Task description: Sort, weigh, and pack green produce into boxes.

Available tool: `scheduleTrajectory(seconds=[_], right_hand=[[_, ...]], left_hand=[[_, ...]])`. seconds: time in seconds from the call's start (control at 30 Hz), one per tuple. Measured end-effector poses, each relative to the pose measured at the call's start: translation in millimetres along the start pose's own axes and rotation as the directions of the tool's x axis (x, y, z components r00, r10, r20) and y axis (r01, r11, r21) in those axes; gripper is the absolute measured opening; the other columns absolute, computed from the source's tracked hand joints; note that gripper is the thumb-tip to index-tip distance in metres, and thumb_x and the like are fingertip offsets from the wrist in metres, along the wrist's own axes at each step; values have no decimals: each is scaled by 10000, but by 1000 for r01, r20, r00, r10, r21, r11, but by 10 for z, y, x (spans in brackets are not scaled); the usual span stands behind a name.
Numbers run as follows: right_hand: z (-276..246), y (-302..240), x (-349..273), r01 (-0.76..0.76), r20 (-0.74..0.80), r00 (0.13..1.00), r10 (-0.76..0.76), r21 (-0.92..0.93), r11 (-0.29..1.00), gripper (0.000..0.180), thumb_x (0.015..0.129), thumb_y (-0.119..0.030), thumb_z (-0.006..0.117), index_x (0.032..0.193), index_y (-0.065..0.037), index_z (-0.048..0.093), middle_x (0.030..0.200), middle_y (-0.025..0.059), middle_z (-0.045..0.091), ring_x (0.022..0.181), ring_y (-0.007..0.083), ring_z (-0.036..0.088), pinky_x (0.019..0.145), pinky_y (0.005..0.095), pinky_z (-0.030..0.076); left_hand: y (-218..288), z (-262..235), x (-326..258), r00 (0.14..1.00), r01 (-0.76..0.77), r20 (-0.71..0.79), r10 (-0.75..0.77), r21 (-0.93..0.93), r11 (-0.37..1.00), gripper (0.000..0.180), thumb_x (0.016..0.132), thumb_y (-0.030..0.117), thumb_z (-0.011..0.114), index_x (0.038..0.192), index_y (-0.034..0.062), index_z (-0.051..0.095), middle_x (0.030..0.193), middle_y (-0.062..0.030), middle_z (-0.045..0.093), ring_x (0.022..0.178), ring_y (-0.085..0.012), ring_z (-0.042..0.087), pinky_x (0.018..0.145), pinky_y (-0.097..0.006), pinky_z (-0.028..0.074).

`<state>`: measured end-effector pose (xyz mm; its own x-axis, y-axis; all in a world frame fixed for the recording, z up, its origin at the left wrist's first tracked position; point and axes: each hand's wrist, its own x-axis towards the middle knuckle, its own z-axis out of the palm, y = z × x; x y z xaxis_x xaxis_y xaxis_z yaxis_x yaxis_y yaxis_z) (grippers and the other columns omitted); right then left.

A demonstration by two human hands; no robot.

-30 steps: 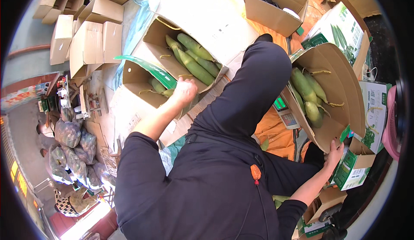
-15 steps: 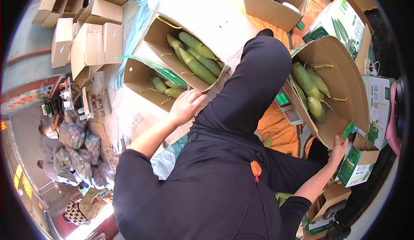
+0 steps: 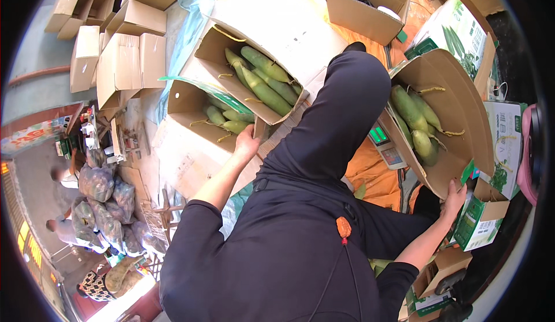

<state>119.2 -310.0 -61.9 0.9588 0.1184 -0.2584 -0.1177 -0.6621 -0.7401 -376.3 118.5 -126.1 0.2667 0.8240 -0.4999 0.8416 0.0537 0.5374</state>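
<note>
Pinching left carton (image 3: 184, 106), left hand (image 3: 247, 143) had sideways green veg (image 3: 235, 126) just up-left; right hand (image 3: 453, 199), well apart, curled round right carton (image 3: 462, 128).

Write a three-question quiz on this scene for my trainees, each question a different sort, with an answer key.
1. Multiple choice: what is the left hand touching?
A: a plastic bag
B: the edge of the left-hand box of long green vegetables
C: a black shoe

2. True or false: the right hand is holding a loose vegetable.

3. Fill in the blank: the display on the scale is lit in the colour ____.

Key:
1. B.
2. False; it is at the edge of the right-hand box, and the vegetables there lie inside that box.
3. Green.
</note>
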Motion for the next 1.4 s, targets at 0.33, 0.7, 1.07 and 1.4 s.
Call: scheduleTrajectory(seconds=[0.33, 0.7, 1.07, 1.4], right_hand=[[-4, 116, 40, 10, 18, 1000, -12, 86, 996, 460, 840, -50, 626, 1280, -17, 494, 1105, 88, 605, 1002, 182, 575, 901, 315, 437], [-22, 65, -13, 0, 10, 1000, -1, 50, 999, 494, 840, -43, 624, 1308, -18, 465, 1138, 100, 584, 1042, 199, 551, 925, 325, 422], [15, 84, -12, -18, 7, 1000, 18, 80, 997, 469, 839, -8, 604, 1290, -18, 477, 1113, 85, 587, 1027, 190, 552, 930, 320, 415], [-44, 168, 37, 62, -22, 998, -62, 18, 998, 462, 816, -16, 624, 1260, -12, 499, 1083, 80, 587, 1005, 198, 557, 919, 325, 420]], left_hand=[[-299, -528, -380, 964, -37, 264, 11, 95, 995, 416, 803, 230, 626, 1176, 50, 577, 1063, -206, 643, 1018, -352, 607, 872, -409, 467], [-1582, -1207, -1331, 929, -283, 363, 76, 561, 778, 320, 874, 296, 552, 1085, 64, 617, 1019, -187, 661, 886, -317, 651, 733, -437, 509], [-1762, -386, -1947, 735, -467, 678, -5, 512, 721, 343, 817, 261, 604, 1103, 74, 630, 1039, -195, 652, 994, -345, 612, 848, -398, 489], [-1591, -1060, -1657, 724, 226, 599, -341, 261, 939, 220, 866, 257, 578, 938, 59, 641, 805, -146, 668, 727, -246, 669, 634, -354, 539]])
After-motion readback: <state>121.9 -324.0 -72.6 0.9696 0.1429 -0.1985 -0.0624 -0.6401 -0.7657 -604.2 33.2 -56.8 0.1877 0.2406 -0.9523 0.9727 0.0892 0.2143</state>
